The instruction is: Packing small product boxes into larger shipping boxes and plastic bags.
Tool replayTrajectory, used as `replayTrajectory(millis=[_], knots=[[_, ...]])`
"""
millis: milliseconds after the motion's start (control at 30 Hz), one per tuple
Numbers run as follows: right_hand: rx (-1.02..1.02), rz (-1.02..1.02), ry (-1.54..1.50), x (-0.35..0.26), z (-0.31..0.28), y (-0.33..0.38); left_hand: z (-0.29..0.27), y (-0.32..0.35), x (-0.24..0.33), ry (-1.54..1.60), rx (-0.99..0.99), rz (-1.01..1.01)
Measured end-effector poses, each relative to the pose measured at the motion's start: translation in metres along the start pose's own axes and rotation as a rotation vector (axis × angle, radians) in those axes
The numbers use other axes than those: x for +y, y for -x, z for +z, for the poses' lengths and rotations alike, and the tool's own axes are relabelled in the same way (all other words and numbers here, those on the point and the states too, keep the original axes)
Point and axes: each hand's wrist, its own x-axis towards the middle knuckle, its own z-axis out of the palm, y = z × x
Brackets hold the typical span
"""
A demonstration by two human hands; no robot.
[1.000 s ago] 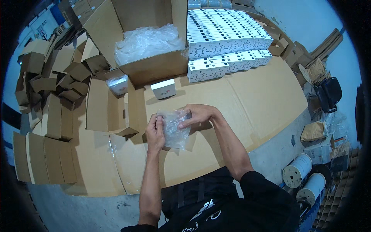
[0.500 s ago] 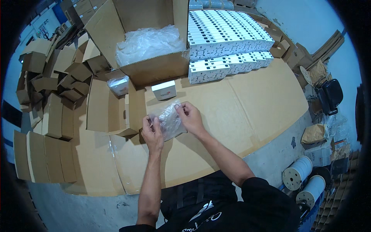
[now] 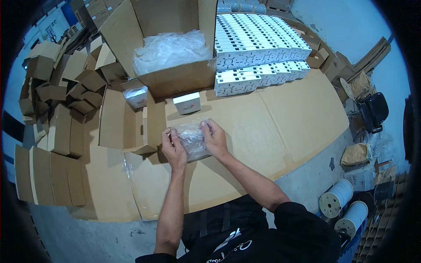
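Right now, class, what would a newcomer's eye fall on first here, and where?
The stacked white boxes stand on the far side of the table, right of a large open carton heaped with clear plastic. Nearer, the left hand and right hand hold crinkled plastic packaging.

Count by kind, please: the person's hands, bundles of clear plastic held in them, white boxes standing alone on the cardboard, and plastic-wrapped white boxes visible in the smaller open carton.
Left hand, right hand: 2
Clear plastic bundle: 1
Lone white box: 1
Wrapped white box in the carton: 1
Total: 5
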Motion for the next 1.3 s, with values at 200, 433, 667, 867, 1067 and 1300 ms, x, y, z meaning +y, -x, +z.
replayTrajectory(millis=[200, 433, 667, 867, 1067, 1300], knots=[[0.03, -0.025, 0.071, -0.005, -0.007, -0.004, -0.018, -0.009, -0.009, 0.025, -0.206, -0.233], [-0.007, -0.049, 0.057, -0.006, -0.009, -0.003, -0.015, 0.002, -0.006, 0.271, -0.293, -0.08], [-0.012, -0.071, 0.034, -0.008, -0.012, -0.006, -0.025, -0.01, -0.018, 0.514, -0.308, -0.546], [-0.05, 0.025, -0.019, -0.005, -0.019, -0.011, -0.016, 0.003, 0.009, 0.413, -0.366, -0.31], [-0.071, -0.336, 0.199, -0.045, -0.039, -0.04, -0.018, 0.004, 0.004, 0.309, -0.359, -0.212], [-0.379, -0.708, 0.386, -0.039, -0.038, -0.049, -0.016, 0.004, -0.004, 0.209, -0.353, -0.198]])
